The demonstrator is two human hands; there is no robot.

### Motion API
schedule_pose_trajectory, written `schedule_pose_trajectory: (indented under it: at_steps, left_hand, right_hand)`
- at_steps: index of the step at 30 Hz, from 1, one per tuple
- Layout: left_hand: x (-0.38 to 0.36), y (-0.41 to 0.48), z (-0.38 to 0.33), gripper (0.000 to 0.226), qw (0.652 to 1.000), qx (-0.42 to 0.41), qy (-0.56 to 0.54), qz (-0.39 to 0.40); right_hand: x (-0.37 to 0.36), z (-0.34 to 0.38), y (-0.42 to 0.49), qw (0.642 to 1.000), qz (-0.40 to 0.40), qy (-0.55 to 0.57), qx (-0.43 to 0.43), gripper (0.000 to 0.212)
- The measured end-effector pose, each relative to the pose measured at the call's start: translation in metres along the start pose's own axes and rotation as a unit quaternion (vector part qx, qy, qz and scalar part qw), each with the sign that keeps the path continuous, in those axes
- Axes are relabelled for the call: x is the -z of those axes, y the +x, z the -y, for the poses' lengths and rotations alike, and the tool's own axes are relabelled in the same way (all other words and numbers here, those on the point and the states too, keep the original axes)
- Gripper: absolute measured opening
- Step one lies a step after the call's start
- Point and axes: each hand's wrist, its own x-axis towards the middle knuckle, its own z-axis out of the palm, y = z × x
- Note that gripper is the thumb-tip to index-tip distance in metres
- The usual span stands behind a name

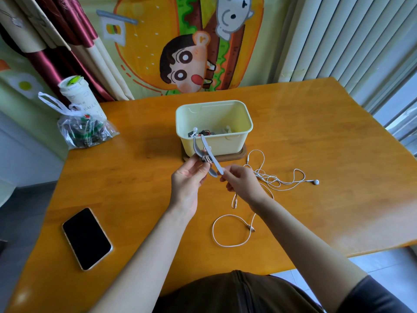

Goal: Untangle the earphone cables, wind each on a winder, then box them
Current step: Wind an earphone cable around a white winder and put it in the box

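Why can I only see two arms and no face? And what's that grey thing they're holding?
The camera sits on the person's head and looks down, so you see what they see: just their arms. There is only this one picture. The left hand holds a grey winder with some cable wrapped round its middle, and the right hand pinches its tip. On the orange table are a cream box with more cables inside, loose white earphones, a looped cable, a phone and a plastic bag.

Pale yellow box [214, 123], grey winder [208, 154], orange table [316, 132].
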Motion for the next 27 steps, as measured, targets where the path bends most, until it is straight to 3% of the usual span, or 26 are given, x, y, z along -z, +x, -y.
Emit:
schedule_pose_trajectory:
  at_steps: [3, 6, 11, 16, 18, 21, 27]
  left_hand:
    - [0.001, 0.001, 0.002, 0.034, 0.999, -0.003, 0.006, -0.038]
    - [0.006, 0.005, 0.005, 0.034, 0.99, -0.06, 0.11, -0.067]
    - [0.018, 0.006, 0.01, 0.034, 0.909, -0.173, 0.37, -0.082]
    - [0.025, 0.006, 0.012, 0.041, 0.823, -0.284, 0.492, -0.01]
    - [0.026, 0.007, 0.011, 0.043, 0.804, -0.313, 0.505, 0.013]
    - [0.026, 0.005, 0.009, 0.044, 0.815, -0.311, 0.488, 0.033]
    - [0.024, 0.002, 0.004, 0.045, 0.894, -0.179, 0.398, 0.099]
  right_hand:
    - [-0.01, -0.002, -0.008, 1.0, 0.019, 0.008, -0.002, 0.018]
    - [-0.015, -0.004, -0.014, 0.998, 0.0, -0.049, 0.027, 0.018]
    - [-0.011, 0.008, -0.017, 0.985, 0.005, -0.15, 0.088, 0.02]
    - [0.006, 0.022, -0.012, 0.964, 0.017, -0.236, 0.123, 0.019]
    - [0.015, 0.025, -0.01, 0.956, 0.005, -0.258, 0.141, 0.015]
    - [0.026, 0.028, -0.006, 0.947, -0.021, -0.274, 0.165, 0.011]
    - [0.039, 0.032, 0.001, 0.962, -0.015, -0.225, 0.151, 0.006]
